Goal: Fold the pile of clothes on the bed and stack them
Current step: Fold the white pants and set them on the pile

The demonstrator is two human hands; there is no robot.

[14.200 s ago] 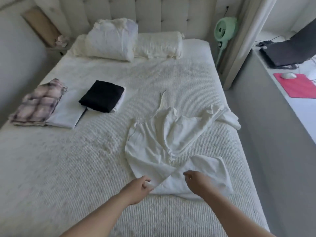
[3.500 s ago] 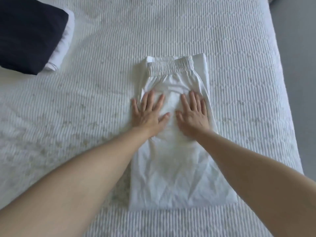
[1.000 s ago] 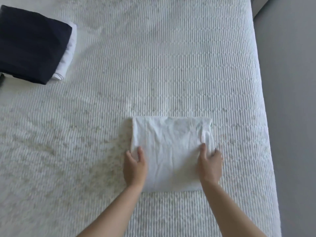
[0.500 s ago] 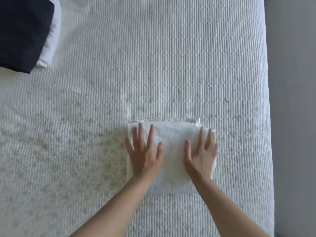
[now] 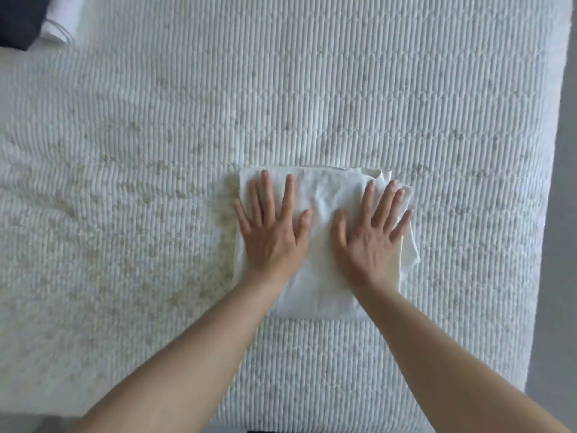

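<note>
A folded white garment point(image 5: 321, 276) is seen lying flat on the ribbed white bedspread point(image 5: 343, 89), near the bed's right edge. It is pressed down by both hands, palms flat and fingers straight and spread. The left hand point(image 5: 271, 232) is laid on the garment's left half, the right hand point(image 5: 371, 242) on its right half, with a strip of cloth left bare between the thumbs. At the top left corner, part of a dark folded garment point(image 5: 18, 20) is seen resting on a white one point(image 5: 59, 23).
</note>
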